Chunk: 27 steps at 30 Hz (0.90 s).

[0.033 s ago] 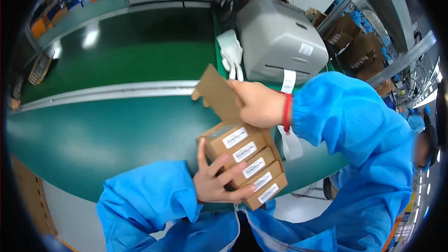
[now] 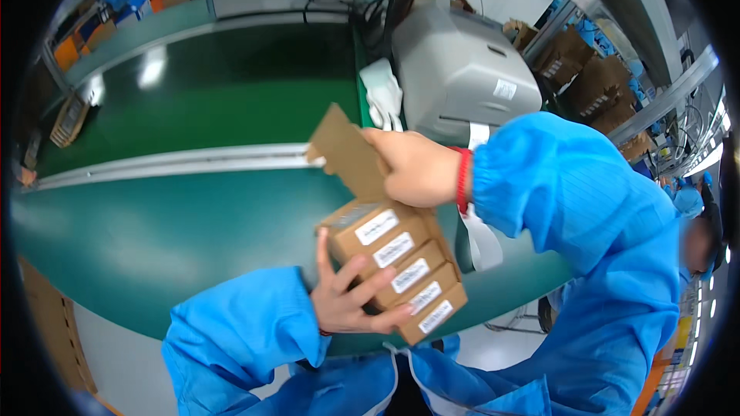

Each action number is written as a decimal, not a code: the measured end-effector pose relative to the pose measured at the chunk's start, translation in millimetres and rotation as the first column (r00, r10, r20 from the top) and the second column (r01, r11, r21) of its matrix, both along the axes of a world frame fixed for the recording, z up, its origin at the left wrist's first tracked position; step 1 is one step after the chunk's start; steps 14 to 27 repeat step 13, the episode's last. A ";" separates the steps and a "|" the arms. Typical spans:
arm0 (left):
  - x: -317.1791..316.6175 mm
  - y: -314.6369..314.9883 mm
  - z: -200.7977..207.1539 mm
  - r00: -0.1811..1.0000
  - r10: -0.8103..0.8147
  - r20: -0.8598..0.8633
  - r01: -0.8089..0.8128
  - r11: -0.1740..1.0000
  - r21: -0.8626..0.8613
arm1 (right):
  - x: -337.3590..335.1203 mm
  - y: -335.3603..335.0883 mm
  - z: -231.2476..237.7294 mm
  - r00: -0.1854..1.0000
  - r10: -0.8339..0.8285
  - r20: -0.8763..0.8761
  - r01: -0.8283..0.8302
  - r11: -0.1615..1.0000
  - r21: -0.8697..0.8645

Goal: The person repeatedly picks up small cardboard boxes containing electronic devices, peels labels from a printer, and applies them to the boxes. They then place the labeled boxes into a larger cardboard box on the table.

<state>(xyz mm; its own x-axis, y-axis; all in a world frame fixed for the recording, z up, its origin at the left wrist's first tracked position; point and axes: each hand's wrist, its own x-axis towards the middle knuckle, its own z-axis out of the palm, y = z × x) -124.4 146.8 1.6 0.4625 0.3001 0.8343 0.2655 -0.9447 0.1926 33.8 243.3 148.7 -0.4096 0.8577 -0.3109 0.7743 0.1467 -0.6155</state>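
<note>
A row of several small brown cardboard boxes point(image 2: 432, 262), each with a white label on the side facing me, is held tilted above the near edge of the green table. My left hand point(image 2: 347, 300) is closed round their left side, fingers spread across the labelled faces. At the far end, the lid flap point(image 2: 348, 156) of the first box stands raised. My right hand point(image 2: 420, 168) pinches this flap along its right edge; the thumb is partly hidden. Beneath the raised flap, the box's contents cannot be made out.
A grey label printer point(image 2: 462, 69) stands at the back right, a white label strip point(image 2: 482, 243) hanging from it. Beside it lies a white glove point(image 2: 381, 92). A metal rail point(image 2: 185, 163) separates the table point(image 2: 169, 223) from a green conveyor belt point(image 2: 231, 100). People work in the background.
Both hands, with the boxes and the raised flap, have shifted slightly left. Their grips look the same.
</note>
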 end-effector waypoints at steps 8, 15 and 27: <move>-126.9 174.6 9.0 0.765 0.602 0.229 -0.603 0.794 -0.075 | -47.2 151.2 -85.7 0.178 -0.091 -0.980 0.332 0.943 -0.027; -139.9 238.9 -26.8 0.837 0.472 0.275 -0.045 0.560 -0.827 | -91.3 193.4 -185.0 -0.122 0.033 -0.992 0.805 0.589 -0.080; -139.9 238.9 -26.8 0.837 0.472 0.275 -0.045 0.560 -0.827 | -91.3 193.4 -185.0 -0.122 0.033 -0.992 0.805 0.589 -0.080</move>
